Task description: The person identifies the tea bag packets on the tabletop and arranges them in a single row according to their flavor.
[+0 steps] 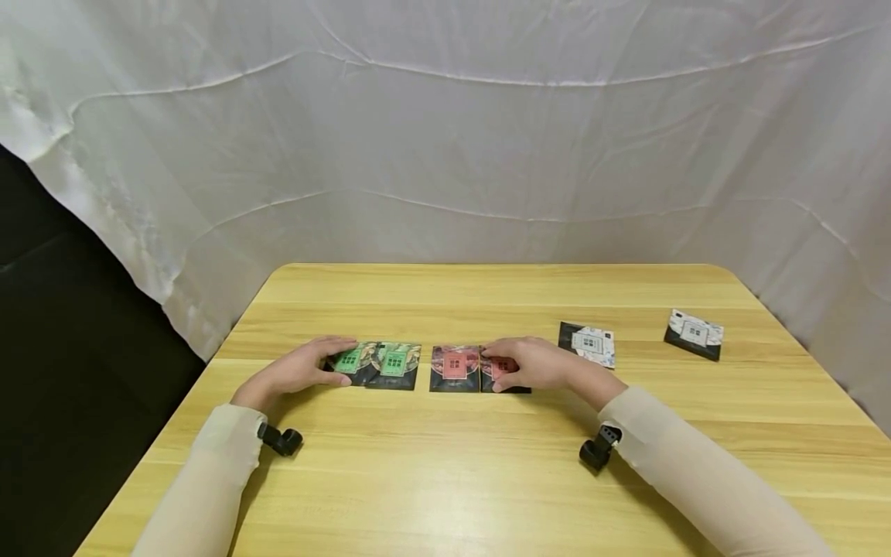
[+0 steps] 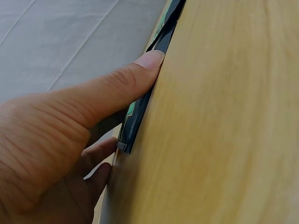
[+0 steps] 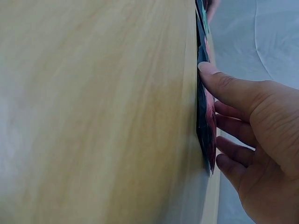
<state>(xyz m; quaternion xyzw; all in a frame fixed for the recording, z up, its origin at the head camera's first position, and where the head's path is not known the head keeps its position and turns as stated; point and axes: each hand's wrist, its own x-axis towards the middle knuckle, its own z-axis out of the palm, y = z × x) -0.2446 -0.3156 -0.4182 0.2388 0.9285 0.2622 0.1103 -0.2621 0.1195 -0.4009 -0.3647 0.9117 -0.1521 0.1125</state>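
Observation:
Two green-labelled black packets lie on the table, the left green packet [image 1: 353,362] slightly overlapped by the right green packet [image 1: 394,365]. My left hand [image 1: 306,365] spans the left green packet, thumb on its near edge and fingers toward its far side. Two red-labelled packets lie to the right: the left red packet [image 1: 455,367] is uncovered, while the right red packet [image 1: 511,379] is partly hidden under my right hand [image 1: 539,362]. In the right wrist view, the thumb [image 3: 226,84] touches that packet's near edge, with loosely bent fingers [image 3: 236,128] behind it.
A white-and-black packet [image 1: 588,342] lies just beyond my right wrist. Another white-and-black packet [image 1: 694,334] lies farther right, near the side of the wooden table [image 1: 431,464]. A pale cloth [image 1: 452,139] hangs behind the table's far edge.

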